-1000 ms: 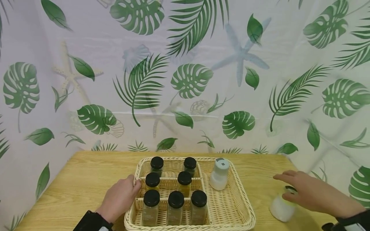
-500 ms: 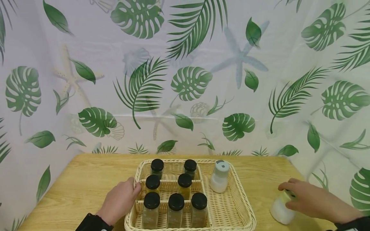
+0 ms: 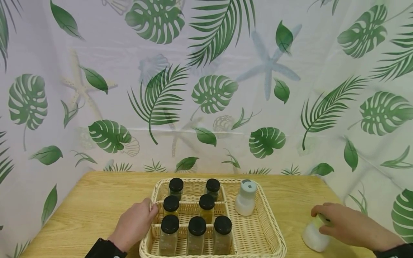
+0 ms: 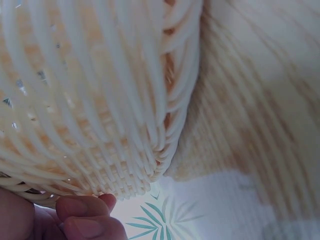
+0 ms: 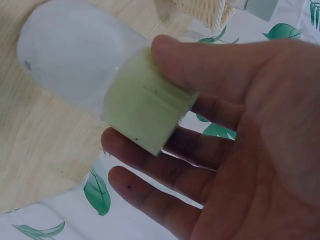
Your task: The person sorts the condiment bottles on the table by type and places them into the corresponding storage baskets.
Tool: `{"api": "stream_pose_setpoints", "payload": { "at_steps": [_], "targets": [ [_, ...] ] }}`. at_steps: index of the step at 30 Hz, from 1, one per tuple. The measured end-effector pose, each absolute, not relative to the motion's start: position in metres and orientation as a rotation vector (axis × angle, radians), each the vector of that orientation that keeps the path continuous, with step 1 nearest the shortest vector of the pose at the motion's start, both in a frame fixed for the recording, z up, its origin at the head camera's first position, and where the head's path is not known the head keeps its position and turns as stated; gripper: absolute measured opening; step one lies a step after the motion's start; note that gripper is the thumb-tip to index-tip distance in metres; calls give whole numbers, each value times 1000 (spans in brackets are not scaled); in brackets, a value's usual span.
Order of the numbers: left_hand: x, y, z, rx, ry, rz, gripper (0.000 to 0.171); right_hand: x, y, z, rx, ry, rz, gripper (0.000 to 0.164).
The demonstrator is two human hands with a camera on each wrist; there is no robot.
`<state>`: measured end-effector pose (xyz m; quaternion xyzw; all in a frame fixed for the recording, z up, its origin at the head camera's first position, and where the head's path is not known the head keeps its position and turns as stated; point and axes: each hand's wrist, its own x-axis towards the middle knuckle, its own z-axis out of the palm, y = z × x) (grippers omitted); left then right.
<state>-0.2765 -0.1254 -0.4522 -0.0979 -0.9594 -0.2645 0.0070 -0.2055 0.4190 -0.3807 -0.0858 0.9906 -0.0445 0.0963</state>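
My left hand (image 3: pixel 133 224) grips the left rim of a cream woven basket (image 3: pixel 250 234); in the left wrist view its curled fingers (image 4: pixel 90 220) meet the rim beside the wickerwork. On the wooden table right of the basket stands a seasoning shaker (image 3: pixel 314 238) with white contents, slightly tilted in the head view. My right hand (image 3: pixel 348 225) holds it by its yellow-green cap (image 5: pixel 142 107), thumb on one side and fingers on the other. Several black-lidded spice jars (image 3: pixel 196 234) fill the basket's small compartments. A shaker with a pale blue-grey cap (image 3: pixel 246 197) occupies the long right compartment.
The basket's dividers (image 3: pixel 190 201) separate the jars into rows. Beneath everything is a wood-grain table (image 3: pixel 109 193). Behind and at both sides hangs a leaf-printed white cloth (image 3: pixel 206 150), meeting the table's far edge.
My right hand has come down onto the yellow-green-capped shaker and its fingers have closed round the cap. The left hand stays on the basket rim.
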Motion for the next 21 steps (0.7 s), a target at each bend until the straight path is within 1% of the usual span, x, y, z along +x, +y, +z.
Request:
{"api": "stream_pose_setpoints", "payload": {
  "at_steps": [5, 10, 21],
  "targets": [
    [-277, -125, -452, -304, -3004, -826, 32, -206, 419, -372, -354, 2967, -113, 32],
    [-278, -124, -451, -303, -2999, -827, 31, -207, 410, -354, -395, 3017, -87, 34],
    [-277, -125, -452, -318, -3000, -825, 31, -207, 368, -324, -600, 3077, -31, 37]
  ]
}}
